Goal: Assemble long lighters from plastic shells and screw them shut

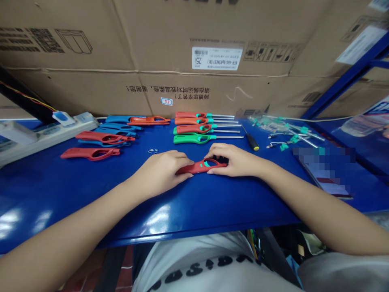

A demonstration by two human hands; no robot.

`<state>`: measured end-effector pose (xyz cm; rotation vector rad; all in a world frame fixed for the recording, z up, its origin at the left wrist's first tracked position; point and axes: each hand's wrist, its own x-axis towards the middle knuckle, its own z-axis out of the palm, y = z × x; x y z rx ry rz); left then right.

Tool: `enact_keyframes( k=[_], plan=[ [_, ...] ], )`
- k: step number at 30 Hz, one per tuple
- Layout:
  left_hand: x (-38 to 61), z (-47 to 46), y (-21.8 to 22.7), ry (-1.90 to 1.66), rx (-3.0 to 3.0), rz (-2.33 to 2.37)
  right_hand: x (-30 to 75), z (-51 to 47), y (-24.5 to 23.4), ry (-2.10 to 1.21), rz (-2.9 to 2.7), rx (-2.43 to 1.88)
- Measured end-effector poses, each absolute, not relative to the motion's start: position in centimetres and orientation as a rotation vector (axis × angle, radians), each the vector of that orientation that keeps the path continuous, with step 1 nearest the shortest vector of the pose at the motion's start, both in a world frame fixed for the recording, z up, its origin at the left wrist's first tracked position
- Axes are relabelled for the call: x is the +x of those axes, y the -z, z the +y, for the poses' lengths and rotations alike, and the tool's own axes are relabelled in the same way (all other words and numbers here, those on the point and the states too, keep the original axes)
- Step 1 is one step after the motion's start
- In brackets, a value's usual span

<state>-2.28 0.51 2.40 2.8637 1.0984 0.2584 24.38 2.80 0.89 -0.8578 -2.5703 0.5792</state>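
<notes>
Between my hands, just over the blue table (194,211), is a red lighter casing (198,166) with a green trigger inside its loop. My left hand (162,170) pinches its handle end between thumb and fingers. At the other end my right hand (235,160) grips the loop and the front tip. No metal rod shows sticking out of this casing; its tip is partly covered by my right fingers. A few small screws (152,151) lie behind my left hand. Beyond my hands, several lighters (194,129) in red, orange and green with metal rods lie in a row.
At left lie red casings (91,153) and blue casings (117,126), near a white power strip (54,136). A screwdriver (251,141) and a pile of green-tipped rods and parts (288,129) are at right, by a tablet-like device (326,174). A large cardboard box (170,44) stands behind.
</notes>
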Motion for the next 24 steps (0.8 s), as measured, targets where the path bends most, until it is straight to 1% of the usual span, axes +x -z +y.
enact_keyframes(
  k=[2, 5, 8, 16, 19, 24],
  plan=[
    [-2.1, 0.4, -2.4, -0.226, 2.908, 1.114, 24.3, 2.7, -0.9, -0.519, -2.603, -0.880],
    [-2.1, 0.3, -2.1, -0.208, 2.965, 1.130, 24.1, 2.4, -1.1, -0.297, -2.697, -0.935],
    [-2.2, 0.6, -1.7, -0.278, 2.962, 1.107, 24.1, 2.3, -1.3, -0.118, -2.761, -0.932],
    [-2.4, 1.2, -1.1, -0.455, 2.849, 1.082, 24.3, 2.3, -1.1, 0.064, -2.733, -0.887],
    [-2.4, 1.3, -0.9, -0.500, 2.875, 1.058, 24.1, 2.0, -1.1, 0.074, -2.709, -0.918],
    [-2.6, 1.7, -0.8, -0.524, 2.880, 1.076, 24.6, 2.3, -1.5, -0.048, -2.655, -0.925]
  ],
)
